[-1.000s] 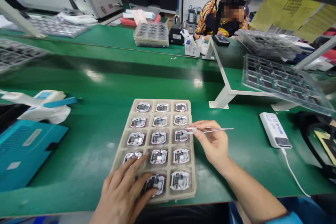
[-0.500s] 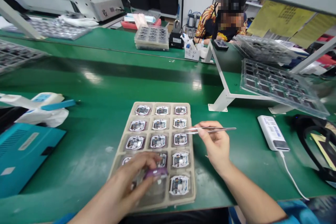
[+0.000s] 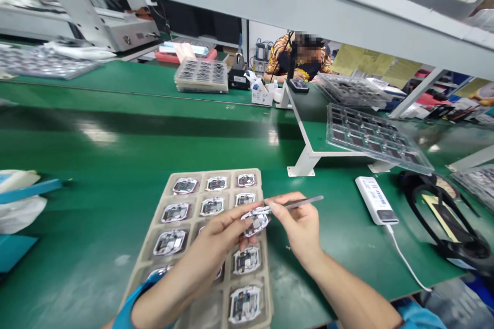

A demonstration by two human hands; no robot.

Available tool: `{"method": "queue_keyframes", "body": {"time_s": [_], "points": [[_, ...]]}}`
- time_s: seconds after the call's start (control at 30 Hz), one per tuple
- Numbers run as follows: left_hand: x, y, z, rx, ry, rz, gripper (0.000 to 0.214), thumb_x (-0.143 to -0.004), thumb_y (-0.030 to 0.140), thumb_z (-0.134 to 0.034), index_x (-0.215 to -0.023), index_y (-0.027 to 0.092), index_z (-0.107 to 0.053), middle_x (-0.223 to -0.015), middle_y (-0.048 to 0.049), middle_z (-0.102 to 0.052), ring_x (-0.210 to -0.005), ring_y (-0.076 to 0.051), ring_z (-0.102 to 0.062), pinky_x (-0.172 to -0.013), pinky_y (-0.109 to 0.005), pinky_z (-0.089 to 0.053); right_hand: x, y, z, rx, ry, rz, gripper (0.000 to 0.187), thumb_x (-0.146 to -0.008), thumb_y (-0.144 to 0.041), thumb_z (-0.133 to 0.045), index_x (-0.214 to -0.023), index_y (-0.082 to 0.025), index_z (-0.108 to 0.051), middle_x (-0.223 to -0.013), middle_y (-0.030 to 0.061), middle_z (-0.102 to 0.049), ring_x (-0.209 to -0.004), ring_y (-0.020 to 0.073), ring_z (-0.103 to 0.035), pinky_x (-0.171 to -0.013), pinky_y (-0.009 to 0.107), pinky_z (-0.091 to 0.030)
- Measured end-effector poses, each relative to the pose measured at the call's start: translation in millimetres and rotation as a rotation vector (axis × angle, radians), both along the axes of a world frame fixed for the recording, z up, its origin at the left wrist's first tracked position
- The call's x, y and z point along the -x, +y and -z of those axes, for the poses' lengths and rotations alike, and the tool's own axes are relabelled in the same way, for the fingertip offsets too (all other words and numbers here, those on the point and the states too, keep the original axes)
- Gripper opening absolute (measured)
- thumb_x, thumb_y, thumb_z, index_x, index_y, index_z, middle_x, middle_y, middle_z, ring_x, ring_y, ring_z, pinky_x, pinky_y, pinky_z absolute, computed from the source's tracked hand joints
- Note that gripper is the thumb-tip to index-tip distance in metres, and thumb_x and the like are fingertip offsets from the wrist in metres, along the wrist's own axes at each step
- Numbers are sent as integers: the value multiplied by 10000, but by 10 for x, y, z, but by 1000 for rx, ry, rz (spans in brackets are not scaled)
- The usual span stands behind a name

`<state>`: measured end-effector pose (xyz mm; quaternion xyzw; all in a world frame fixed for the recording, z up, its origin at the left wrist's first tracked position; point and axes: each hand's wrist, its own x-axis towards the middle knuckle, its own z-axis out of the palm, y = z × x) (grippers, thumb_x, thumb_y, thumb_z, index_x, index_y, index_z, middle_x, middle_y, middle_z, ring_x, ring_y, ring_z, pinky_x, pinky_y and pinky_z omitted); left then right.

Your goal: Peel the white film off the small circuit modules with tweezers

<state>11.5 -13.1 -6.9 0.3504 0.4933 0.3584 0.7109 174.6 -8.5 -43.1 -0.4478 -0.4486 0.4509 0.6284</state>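
"What do you count?"
"From here: one left hand [image 3: 222, 239], one right hand [image 3: 299, 223], one tray [image 3: 208, 311] below, one raised module [image 3: 254, 224], at least ten more in the tray."
"Grips?"
"My left grasps the raised module above the tray; my right pinches tweezers [image 3: 304, 202], tips at its edge."
"Its look?"
"Rounded, white-rimmed, silver and dark inside."

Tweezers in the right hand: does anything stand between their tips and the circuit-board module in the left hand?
Nothing visible does. The tweezers, held by the right hand, reach the upper edge of the circuit-board module; contact is unclear. The left hand has its thumb beside the tips, not across them.
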Motion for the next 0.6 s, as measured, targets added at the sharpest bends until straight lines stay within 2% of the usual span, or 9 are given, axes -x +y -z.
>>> {"method": "queue_keyframes", "body": {"time_s": [0.17, 0.23, 0.3, 0.4, 0.5, 0.6], "points": [[1, -63, 23, 39, -93, -92, 396, -633, 515, -860, -929, 253, -845, -1171, -82, -773, -1104, -308, -633, -806, -343, -549, 15, -15, 19, -10, -70, -41, 99, -782, -277, -807, -814, -219, -733, -812, 25, -791, -793, 195, -744, -772, 319, -581], [14, -82, 32, 44, -88, -104, 402, -632, 535, -860, -925, 259, -848, -1197, -76, -769, -1159, -327, -613, -804, -344, -551, 23, -19, 25, -2, -62, -62, 88, -784, -268, -802, -815, -219, -736, -807, 24, -792, -791, 195, -744, -765, 316, -580], [22, -89, 46, 33, -60, -102, 420, -661, 547, -838, -963, 254, -844, -1204, -80, -767, -1146, -330, -616, -785, -349, -549, 32, -17, 24, 5, -49, -71, 83, -777, -259, -803, -804, -217, -737, -790, 22, -791, -775, 192, -743, -748, 310, -579], [17, -82, 58, 15, -17, -91, 469, -674, 573, -817, -996, 233, -839, -1151, -92, -782, -1002, -297, -649, -720, -334, -535, 42, -3, 19, 18, -30, -58, 98, -755, -263, -816, -770, -210, -734, -750, 19, -781, -731, 184, -730, -715, 303, -576], [-4, -63, 41, 26, -1, -85, 498, -619, 589, -840, -956, 222, -847, -1057, -84, -796, -867, -240, -628, -641, -283, -499, 42, 17, 24, 35, -3, -68, 145, -732, -296, -837, -747, -204, -727, -719, 15, -771, -695, 176, -714, -686, 295, -569], [-18, -47, 9, 44, 8, -81, 455, -604, 556, -852, -907, 217, -851, -1003, -69, -790, -830, -207, -589, -602, -245, -464, 34, 23, 49, 57, 64, -129, 182, -729, -322, -846, -750, -202, -711, -703, 3, -763, -636, 158, -698, -636, 279, -561]]}}
